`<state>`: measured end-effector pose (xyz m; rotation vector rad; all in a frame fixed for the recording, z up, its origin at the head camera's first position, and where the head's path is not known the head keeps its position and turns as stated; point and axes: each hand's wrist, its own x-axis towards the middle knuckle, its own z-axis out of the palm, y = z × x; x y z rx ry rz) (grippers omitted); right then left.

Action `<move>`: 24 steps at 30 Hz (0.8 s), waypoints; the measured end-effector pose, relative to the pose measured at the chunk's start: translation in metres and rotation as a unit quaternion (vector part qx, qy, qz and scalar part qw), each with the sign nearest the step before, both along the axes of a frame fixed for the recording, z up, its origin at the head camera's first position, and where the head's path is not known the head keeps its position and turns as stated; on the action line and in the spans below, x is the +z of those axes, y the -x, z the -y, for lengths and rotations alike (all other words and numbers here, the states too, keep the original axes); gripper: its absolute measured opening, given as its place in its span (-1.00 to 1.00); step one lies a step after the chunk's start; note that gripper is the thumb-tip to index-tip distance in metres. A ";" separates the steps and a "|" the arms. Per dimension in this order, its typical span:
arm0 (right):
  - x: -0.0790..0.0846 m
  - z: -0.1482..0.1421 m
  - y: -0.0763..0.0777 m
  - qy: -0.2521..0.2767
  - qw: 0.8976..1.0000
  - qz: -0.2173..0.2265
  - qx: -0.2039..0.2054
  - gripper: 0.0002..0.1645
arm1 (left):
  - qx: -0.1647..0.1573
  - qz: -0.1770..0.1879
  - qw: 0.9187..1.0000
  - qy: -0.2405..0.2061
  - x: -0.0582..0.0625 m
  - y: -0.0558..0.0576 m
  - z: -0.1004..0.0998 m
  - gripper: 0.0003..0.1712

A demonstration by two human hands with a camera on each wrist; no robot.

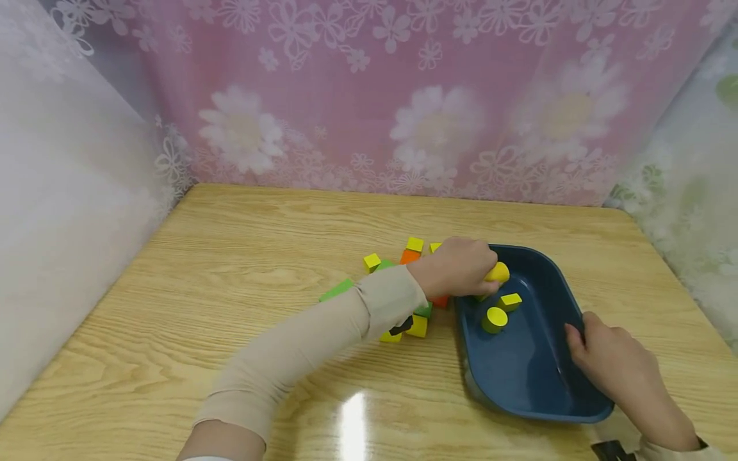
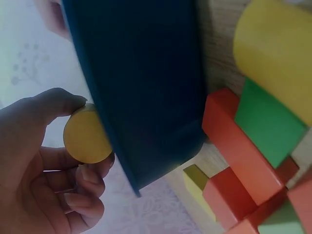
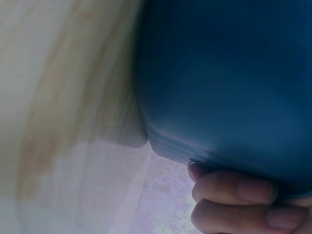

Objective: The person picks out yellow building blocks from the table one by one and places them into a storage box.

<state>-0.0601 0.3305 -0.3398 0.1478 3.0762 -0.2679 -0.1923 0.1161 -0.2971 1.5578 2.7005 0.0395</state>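
Between thumb and fingers, my left hand [image 1: 460, 264] pinches a yellow cylinder block [image 1: 499, 273] over the far left side of a dark blue plastic basin [image 1: 521, 371]. In the left wrist view the round end of that yellow cylinder block [image 2: 87, 136] faces the camera, beside the rim. Inside the basin another yellow cylinder [image 1: 494, 320] stands near a small yellow block [image 1: 510, 302]. My right hand [image 1: 619, 358] grips the basin's right rim, thumb on the inner side. From the right wrist view its curled fingers [image 3: 234, 207] show against the basin's outside wall.
Left of the basin lies a pile of wooden blocks: green [image 1: 337, 290], orange [image 1: 410, 256] and yellow [image 1: 372, 262], partly hidden by my left forearm. All this is on a wood-grain table [image 1: 259, 256]. Behind its far edge hangs a pink flowered curtain [image 1: 346, 115].
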 end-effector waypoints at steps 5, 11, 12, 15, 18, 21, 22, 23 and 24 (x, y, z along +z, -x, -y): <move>0.000 0.000 -0.001 0.001 1.000 -0.001 -0.003 -0.63 | 0.005 0.005 1.000 0.027 -0.006 0.006 -0.018 -0.64; -0.001 0.000 -0.002 0.004 1.000 -0.002 -0.002 -0.63 | 0.014 0.028 0.998 0.054 -0.015 0.002 -0.033 -0.64; -0.001 0.000 -0.002 0.003 1.000 -0.003 -0.001 -0.63 | 0.018 0.031 0.998 0.057 -0.016 0.000 -0.035 -0.64; -0.001 -0.001 -0.002 0.003 1.000 -0.001 -0.002 -0.63 | 0.034 0.040 0.996 0.066 -0.020 -0.003 -0.038 -0.65; -0.001 0.000 -0.001 0.002 1.000 0.000 -0.004 -0.63 | 0.048 0.042 0.996 0.064 -0.024 -0.004 -0.039 -0.65; -0.001 0.000 -0.001 0.002 1.000 0.001 -0.004 -0.63 | 0.048 0.035 0.997 0.051 -0.026 -0.003 -0.037 -0.64; -0.001 0.000 -0.001 0.002 1.000 0.000 -0.004 -0.63 | 0.045 0.032 0.998 0.044 -0.026 -0.002 -0.036 -0.64; -0.001 -0.001 -0.001 0.003 1.000 0.001 -0.004 -0.63 | 0.043 0.028 0.998 0.037 -0.027 -0.002 -0.035 -0.64; -0.001 -0.001 -0.002 0.003 1.000 0.000 -0.004 -0.63 | 0.039 0.026 0.998 0.031 -0.027 -0.001 -0.034 -0.64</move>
